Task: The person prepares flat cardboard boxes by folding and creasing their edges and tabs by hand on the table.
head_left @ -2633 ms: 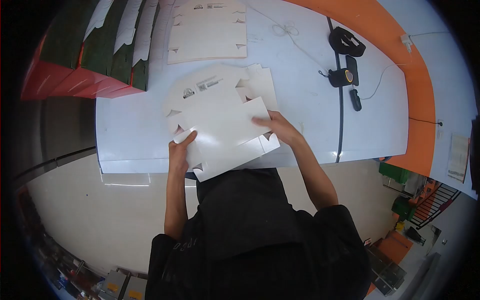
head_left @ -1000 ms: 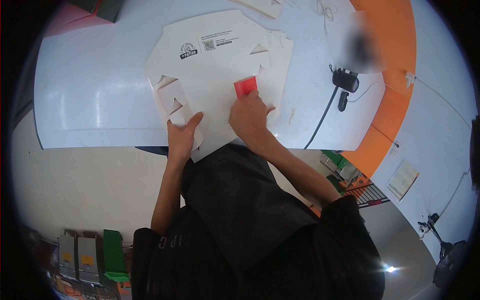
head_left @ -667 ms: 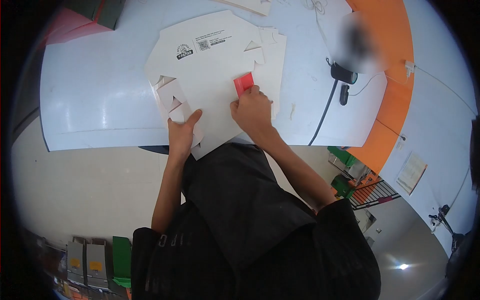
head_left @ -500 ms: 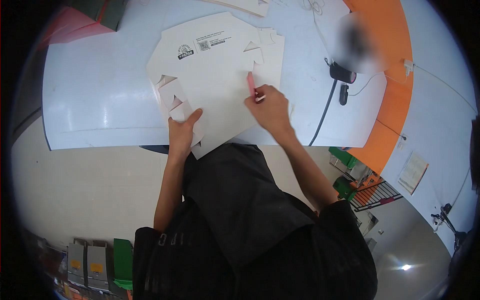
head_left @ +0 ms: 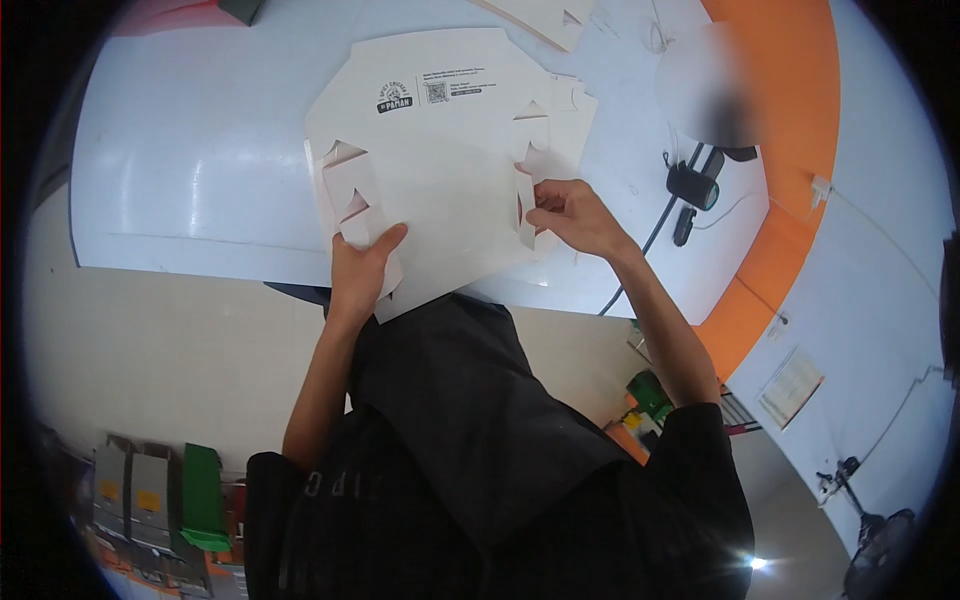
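A flat white cardboard sheet [head_left: 440, 180] with a printed logo and code near its far edge lies at the table's near edge, slightly overhanging it. My left hand [head_left: 364, 265] grips its folded left side strip, thumb on top and fingers underneath. My right hand [head_left: 575, 215] pinches the narrow right side strip [head_left: 526, 208], which stands partly raised with cut-out notches. More white sheets [head_left: 580, 110] show beneath it on the right.
Another stack of white cardboard [head_left: 540, 18] is at the back of the white table [head_left: 200, 160]. A black device [head_left: 692, 186] and cables are to the right. A green and red box [head_left: 215, 12] shows at the back left.
My right hand has moved from the sheet's middle to its right edge. The right strip has been folded up from the sheet's face. My left hand keeps its hold; the view has shifted slightly.
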`<state>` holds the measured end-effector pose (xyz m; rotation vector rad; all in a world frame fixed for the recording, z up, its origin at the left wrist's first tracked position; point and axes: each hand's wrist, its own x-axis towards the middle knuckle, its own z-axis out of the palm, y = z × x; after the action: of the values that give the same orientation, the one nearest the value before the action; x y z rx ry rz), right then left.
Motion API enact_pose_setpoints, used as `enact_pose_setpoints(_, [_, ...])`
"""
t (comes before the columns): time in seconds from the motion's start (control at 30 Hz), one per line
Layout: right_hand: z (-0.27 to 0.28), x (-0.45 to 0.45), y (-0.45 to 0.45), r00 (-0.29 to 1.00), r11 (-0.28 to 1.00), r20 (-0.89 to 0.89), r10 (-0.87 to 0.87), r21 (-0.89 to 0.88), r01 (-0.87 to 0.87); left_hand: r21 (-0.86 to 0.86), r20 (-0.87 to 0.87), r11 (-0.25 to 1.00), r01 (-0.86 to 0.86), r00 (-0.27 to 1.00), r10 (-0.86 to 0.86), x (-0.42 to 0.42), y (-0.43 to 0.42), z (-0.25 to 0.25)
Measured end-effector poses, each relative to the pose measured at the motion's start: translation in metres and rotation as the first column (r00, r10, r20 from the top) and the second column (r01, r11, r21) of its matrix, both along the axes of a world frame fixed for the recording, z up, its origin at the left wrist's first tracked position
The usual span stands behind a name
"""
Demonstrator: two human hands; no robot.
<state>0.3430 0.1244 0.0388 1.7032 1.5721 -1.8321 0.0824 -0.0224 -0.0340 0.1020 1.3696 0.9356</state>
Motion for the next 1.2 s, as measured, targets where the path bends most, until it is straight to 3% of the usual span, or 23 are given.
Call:
enact_pose_setpoints(0.07, [-0.006, 0.005, 0.004, 0.994, 0.993, -0.083, -0.077, -0.092, 0.069, -0.012, 0.014, 1.000, -0.012, 1.000, 0.012, 0.000, 0.004, 0.010])
enact_pose_setpoints(0.2, [-0.019, 0.023, 0.009, 0.992, 0.980, -0.105, -0.073, -0.194, 0.051, -0.070, -0.008, 0.998, -0.002, 1.000, 0.002, -0.001, 0.006, 0.013])
enact_pose_setpoints(0.33, [-0.024, 0.036, 0.006, 0.995, 0.992, -0.076, -0.060, -0.112, 0.052, -0.034, -0.032, 0.999, -0.017, 0.999, 0.016, -0.001, 0.008, 0.014])
enact_pose_setpoints(0.43, [-0.023, 0.041, 0.003, 0.994, 0.985, 0.041, -0.103, -0.137, 0.107, -0.054, -0.040, 0.998, 0.012, 0.999, -0.015, -0.003, 0.006, 0.011])
enact_pose_setpoints(0.63, [-0.020, 0.042, 0.024, 0.995, 0.979, -0.051, -0.089, -0.190, 0.078, -0.075, -0.001, 0.997, 0.033, 0.999, -0.034, -0.004, 0.006, 0.008])
enact_pose_setpoints(0.83, [-0.015, 0.043, 0.045, 1.000, 0.958, -0.008, 0.000, -0.287, -0.002, -0.088, -0.044, 0.996, 0.014, 0.999, -0.018, 0.000, 0.007, 0.010])
enact_pose_setpoints(1.03, [0.004, 0.041, 0.043, 0.944, 0.868, -0.250, -0.214, -0.492, 0.066, -0.117, -0.074, 0.992, 0.040, 0.996, -0.049, 0.000, 0.011, 0.011])
enact_pose_setpoints(1.13, [0.009, 0.036, 0.037, 0.979, 0.878, -0.164, -0.124, -0.477, 0.032, -0.141, -0.035, 0.988, 0.057, 0.997, -0.063, 0.000, 0.012, 0.014])
enact_pose_setpoints(1.2, [0.009, 0.024, 0.031, 0.963, 0.867, -0.239, -0.127, -0.498, -0.009, -0.136, -0.050, 0.987, 0.081, 0.995, -0.089, 0.001, 0.012, 0.014])
